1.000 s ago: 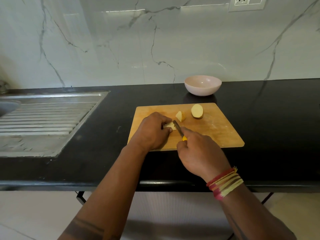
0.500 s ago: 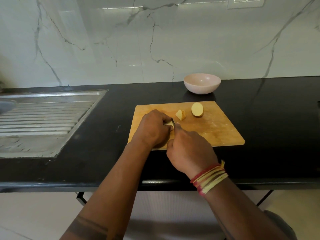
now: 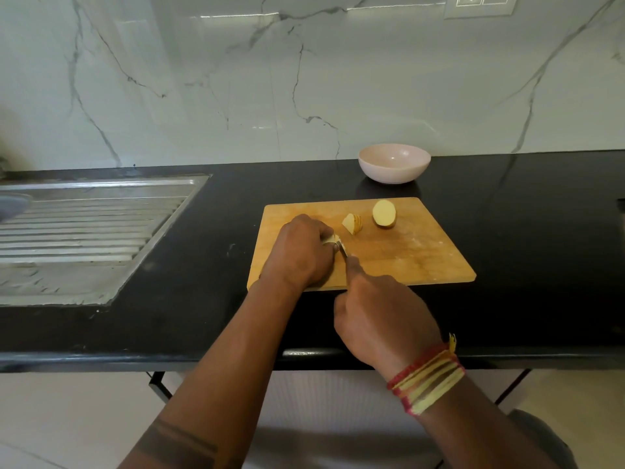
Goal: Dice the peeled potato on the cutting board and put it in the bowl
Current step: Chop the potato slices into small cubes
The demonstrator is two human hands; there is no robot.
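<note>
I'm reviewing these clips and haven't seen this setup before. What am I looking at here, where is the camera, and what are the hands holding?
There is no machine: a person's bare hands, filmed by a wide-angle camera worn on the head, looking down. On the black stone counter lies a rectangular wooden cutting board. The left hand holds a pale potato piece down; the right hand grips a small knife, blade against that piece. Farther back on the board sit a fanned stack of potato slices and an uncut potato half. Behind stands an empty pink bowl.
</note>
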